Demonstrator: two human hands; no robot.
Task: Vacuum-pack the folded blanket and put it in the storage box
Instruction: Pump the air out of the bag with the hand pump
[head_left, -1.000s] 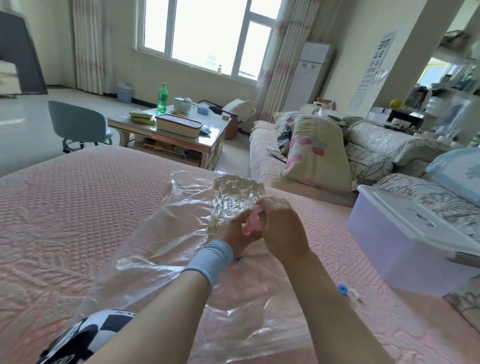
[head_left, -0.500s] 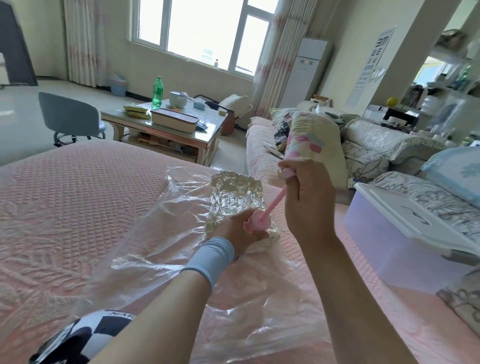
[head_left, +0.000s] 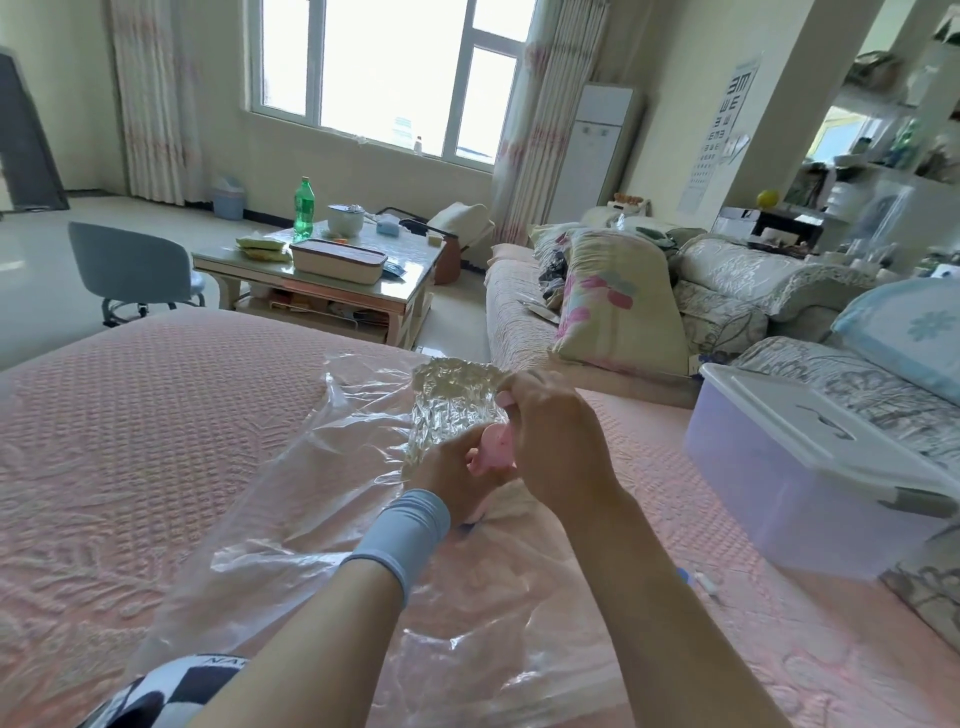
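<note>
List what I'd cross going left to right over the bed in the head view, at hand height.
vacuum bag, its loose clear end → left hand → pink pump, gripped by both hands → right hand → storage box. The packed blanket overlaps the hands, so it is left out.

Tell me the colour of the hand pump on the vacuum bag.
The hand pump is pink; the head view shows it best.

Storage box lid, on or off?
On: the white lid covers the top of the storage box. Latched or loose, cannot tell.
</note>
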